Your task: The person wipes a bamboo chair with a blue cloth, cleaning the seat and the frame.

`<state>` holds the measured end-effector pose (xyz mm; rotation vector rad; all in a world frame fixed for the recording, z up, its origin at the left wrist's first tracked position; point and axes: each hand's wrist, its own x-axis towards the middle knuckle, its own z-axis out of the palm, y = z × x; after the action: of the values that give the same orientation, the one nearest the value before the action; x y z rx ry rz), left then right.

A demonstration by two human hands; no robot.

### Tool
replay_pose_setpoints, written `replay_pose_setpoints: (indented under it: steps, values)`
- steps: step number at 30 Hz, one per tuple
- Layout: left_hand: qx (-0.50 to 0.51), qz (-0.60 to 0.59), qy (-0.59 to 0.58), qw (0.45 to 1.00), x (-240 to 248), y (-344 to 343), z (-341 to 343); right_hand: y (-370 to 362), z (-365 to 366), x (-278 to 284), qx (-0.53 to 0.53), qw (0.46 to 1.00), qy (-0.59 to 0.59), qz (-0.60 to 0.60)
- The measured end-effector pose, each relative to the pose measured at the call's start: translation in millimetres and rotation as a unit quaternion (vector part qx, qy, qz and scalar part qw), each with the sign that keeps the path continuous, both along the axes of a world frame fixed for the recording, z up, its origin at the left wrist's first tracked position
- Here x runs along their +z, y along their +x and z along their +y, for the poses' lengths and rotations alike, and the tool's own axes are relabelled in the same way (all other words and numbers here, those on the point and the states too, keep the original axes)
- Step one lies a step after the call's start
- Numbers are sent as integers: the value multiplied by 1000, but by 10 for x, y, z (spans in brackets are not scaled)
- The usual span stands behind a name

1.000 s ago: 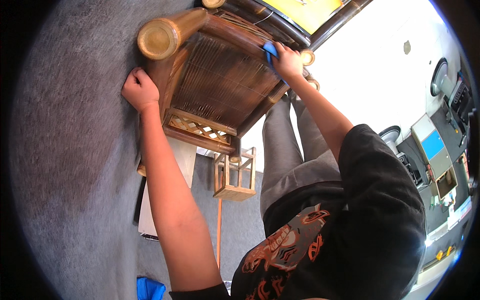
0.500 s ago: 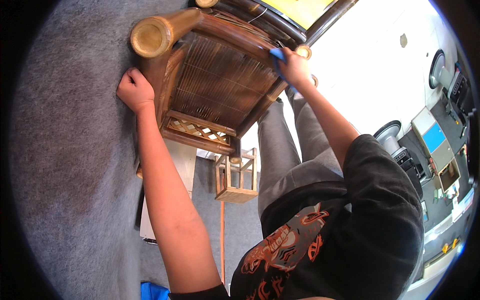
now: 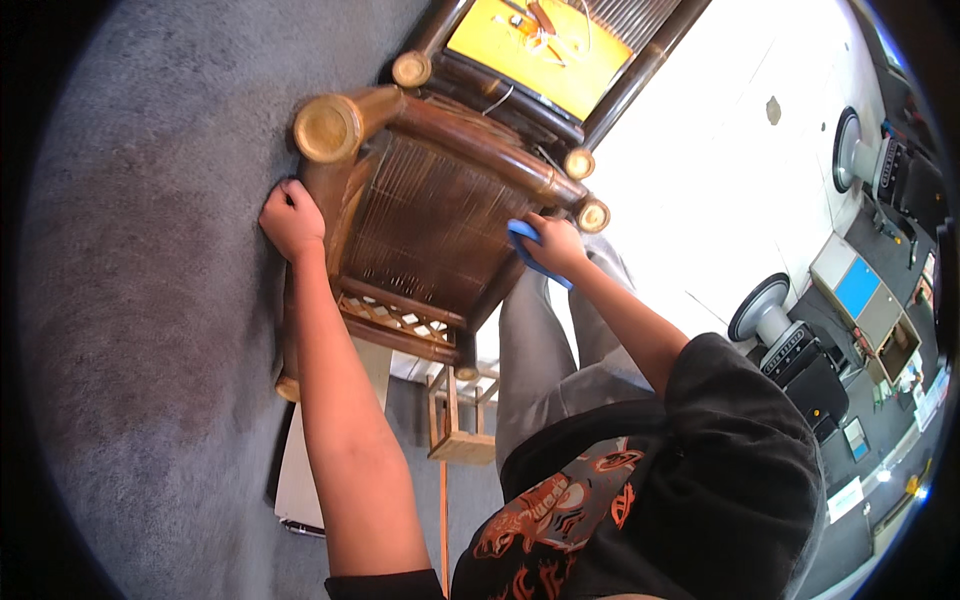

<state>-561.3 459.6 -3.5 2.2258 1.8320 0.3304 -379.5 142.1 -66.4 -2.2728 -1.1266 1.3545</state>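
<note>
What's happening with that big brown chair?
A person in a black T-shirt is bent over a brown bamboo chair. Their right hand holds a blue cloth by the chair's right edge; I can't tell whether the cloth touches it. The left hand is curled up at the chair's left side. Beyond the chair is another piece of bamboo furniture with a yellow panel, and a small wooden stool stands nearby.
</note>
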Motion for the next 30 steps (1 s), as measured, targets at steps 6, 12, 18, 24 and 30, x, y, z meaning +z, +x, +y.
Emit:
replay_pose_setpoints:
  steps: [6,12,18,24,30]
  values:
    - [-11,-5,-1,1000,-30,31,-16,700,-504,-78,-134,980,-51,-135]
    - [-15,-4,10,1000,-12,-13,11,871,-768,-49,-209,960,-111,-150]
    - [-20,-15,7,1000,-26,-8,11,599,-845,-248,-256,936,-155,-184]
    - [-2,8,-16,1000,-22,47,-5,269,-921,-480,-260,934,-19,-245]
    - [8,24,-9,1000,8,1,10,445,-1107,-424,-93,966,-34,-241]
